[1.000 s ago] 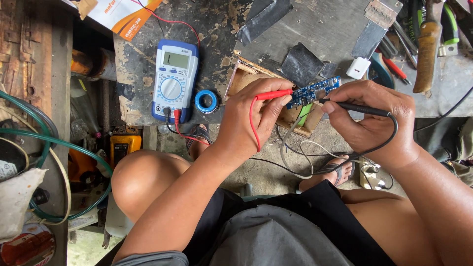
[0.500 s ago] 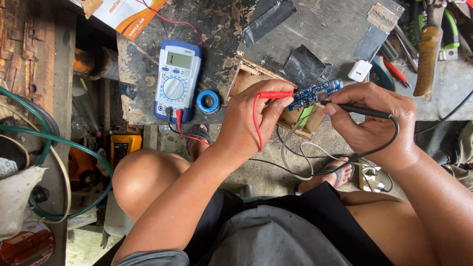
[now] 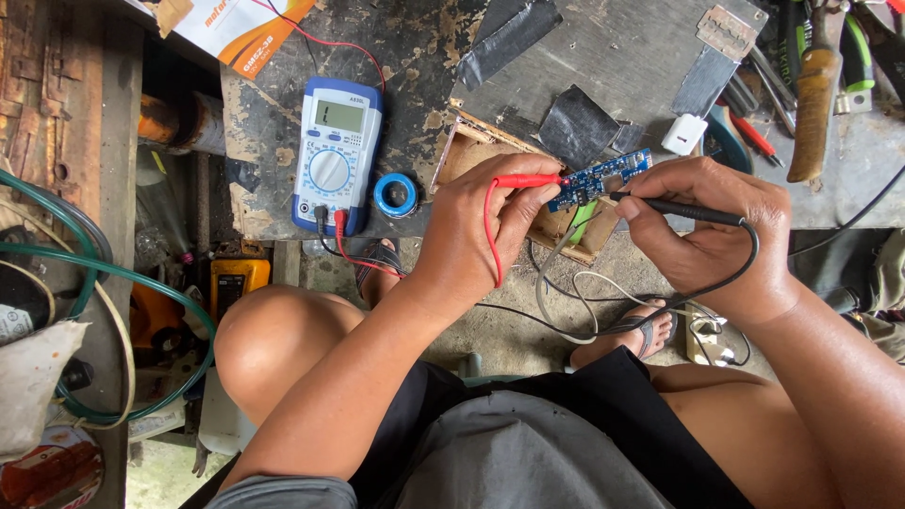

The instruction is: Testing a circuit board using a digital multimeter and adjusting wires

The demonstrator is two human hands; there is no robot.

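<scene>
Two probes met on a blue board held between the hands at the bench edge.

The left hand (image 3: 476,221) was closed around the red probe (image 3: 526,180), its tip pointing right and touching the left end of the board (image 3: 599,178). The right hand (image 3: 712,226) pinched the black probe (image 3: 674,209) like a pen, its tip pointing left onto the board's lower edge. The board lay just above both hands, its long axis slanting up to the right, over a small wooden box (image 3: 467,155). Both hands were about equally near, one at either end. Red and black leads ran back to the blue meter (image 3: 335,155), which lay well left on the bench (image 3: 622,57), beside a blue tape roll (image 3: 396,195).
</scene>
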